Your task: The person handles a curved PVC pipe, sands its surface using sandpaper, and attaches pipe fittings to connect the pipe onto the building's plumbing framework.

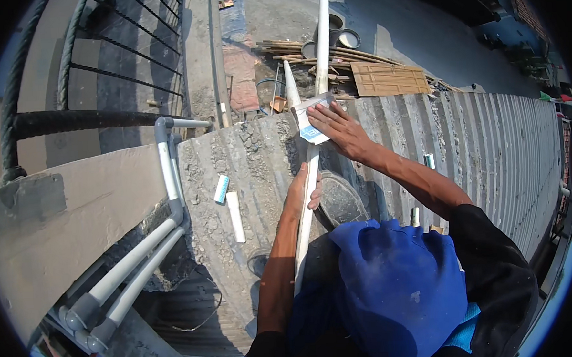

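My left hand is wrapped round a long white pipe, which runs from the far edge toward my body. Farther along it, a folded sheet, white with blue print and a grey part, lies over the pipe. My right hand clasps this sheet against the pipe, its fingers laid across. The side of the sheet under the palm is hidden. Beside my left arm, a short white pipe piece and a smaller white-and-blue piece rest on the corrugated roof.
Blue cloth covers much of the lower middle. White elbowed pipes run along a wall at left, below a dark metal railing. Beyond the roof edge lie wooden poles, a brown panel and buckets. Rubble litters the roof.
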`<state>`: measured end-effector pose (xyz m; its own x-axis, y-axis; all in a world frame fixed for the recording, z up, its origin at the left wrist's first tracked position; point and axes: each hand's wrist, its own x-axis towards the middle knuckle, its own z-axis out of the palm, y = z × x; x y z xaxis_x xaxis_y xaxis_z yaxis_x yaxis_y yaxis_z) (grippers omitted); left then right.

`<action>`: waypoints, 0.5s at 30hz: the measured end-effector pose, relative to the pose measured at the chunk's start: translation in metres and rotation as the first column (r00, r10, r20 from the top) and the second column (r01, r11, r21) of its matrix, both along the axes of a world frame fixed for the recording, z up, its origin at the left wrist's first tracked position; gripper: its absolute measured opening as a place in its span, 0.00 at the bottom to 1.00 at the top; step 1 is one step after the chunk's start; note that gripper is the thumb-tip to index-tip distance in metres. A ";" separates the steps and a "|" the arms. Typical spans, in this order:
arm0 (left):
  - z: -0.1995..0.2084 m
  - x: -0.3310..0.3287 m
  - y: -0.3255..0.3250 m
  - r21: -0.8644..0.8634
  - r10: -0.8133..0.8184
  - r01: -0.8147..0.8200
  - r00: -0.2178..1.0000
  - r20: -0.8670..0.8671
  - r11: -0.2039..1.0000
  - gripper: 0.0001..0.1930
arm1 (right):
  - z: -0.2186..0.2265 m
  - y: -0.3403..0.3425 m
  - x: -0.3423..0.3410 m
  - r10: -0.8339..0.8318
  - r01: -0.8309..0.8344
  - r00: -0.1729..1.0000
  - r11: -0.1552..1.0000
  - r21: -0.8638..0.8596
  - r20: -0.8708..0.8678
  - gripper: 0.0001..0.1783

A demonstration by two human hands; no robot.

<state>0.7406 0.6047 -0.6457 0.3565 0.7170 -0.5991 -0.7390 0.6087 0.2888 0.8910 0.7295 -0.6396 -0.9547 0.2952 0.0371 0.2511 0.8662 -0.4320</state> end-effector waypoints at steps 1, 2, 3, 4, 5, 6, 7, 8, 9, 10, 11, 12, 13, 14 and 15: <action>0.000 0.001 -0.004 -0.032 0.012 -0.012 1.000 -0.015 0.999 0.26 | 0.002 -0.001 -0.001 -0.035 0.035 0.999 0.998 -0.053 -0.002 0.29; -0.003 0.003 -0.004 -0.051 0.044 -0.049 0.993 -0.110 0.997 0.26 | 0.007 -0.004 0.001 0.052 -0.052 0.999 0.993 -0.103 -0.003 0.29; 0.001 0.006 -0.001 -0.070 0.076 -0.092 0.976 -0.203 0.993 0.26 | 0.009 -0.007 0.005 0.141 -0.140 0.990 0.977 -0.159 -0.007 0.29; -0.005 0.003 -0.004 -0.024 0.046 -0.047 0.999 -0.024 0.999 0.26 | 0.001 0.013 0.009 0.045 -0.045 0.999 0.999 0.005 0.010 0.28; -0.007 0.000 -0.005 -0.029 0.025 -0.026 0.998 -0.057 0.999 0.26 | -0.001 0.040 0.007 -0.010 0.007 1.000 0.988 0.157 0.021 0.28; -0.010 -0.001 -0.009 -0.037 0.032 -0.032 0.999 -0.010 0.999 0.26 | -0.001 0.026 0.006 -0.012 0.008 1.000 0.989 0.146 0.028 0.28; -0.015 -0.003 0.000 -0.024 0.039 -0.038 0.999 0.035 0.999 0.25 | 0.000 0.019 0.000 -0.024 0.024 1.000 0.998 0.056 -0.012 0.28; -0.015 0.000 -0.004 -0.047 0.076 -0.076 0.997 0.005 0.996 0.25 | 0.001 0.008 -0.002 -0.037 0.036 0.998 0.999 -0.035 -0.051 0.29; -0.009 0.003 -0.009 -0.076 0.111 -0.112 0.994 -0.026 0.991 0.24 | 0.003 -0.012 0.005 0.064 -0.064 0.998 0.984 -0.168 -0.002 0.29; -0.008 0.005 -0.004 -0.087 0.149 -0.151 0.989 -0.024 0.985 0.24 | -0.002 -0.001 0.010 0.071 -0.072 0.997 0.993 -0.089 -0.009 0.29; -0.005 0.001 -0.002 -0.043 0.087 -0.085 0.995 0.052 0.995 0.24 | -0.007 0.019 0.013 0.080 -0.080 0.997 0.997 -0.009 -0.015 0.29; -0.006 -0.001 -0.008 -0.049 0.086 -0.084 0.995 0.051 0.995 0.24 | -0.002 0.046 0.012 0.037 -0.039 0.999 0.991 0.125 0.014 0.28; -0.010 -0.002 -0.014 -0.044 0.080 -0.077 0.994 0.078 0.996 0.25 | -0.003 0.035 0.009 0.036 -0.037 0.999 0.992 0.119 0.013 0.28; -0.013 -0.002 -0.019 -0.038 0.074 -0.070 0.992 0.105 0.997 0.26 | -0.004 0.015 0.002 0.011 -0.010 1.000 0.999 0.039 -0.011 0.28; -0.011 -0.005 -0.012 -0.017 0.067 -0.065 0.989 0.135 0.998 0.26 | -0.003 0.005 -0.003 -0.014 0.014 0.999 1.000 -0.027 -0.031 0.27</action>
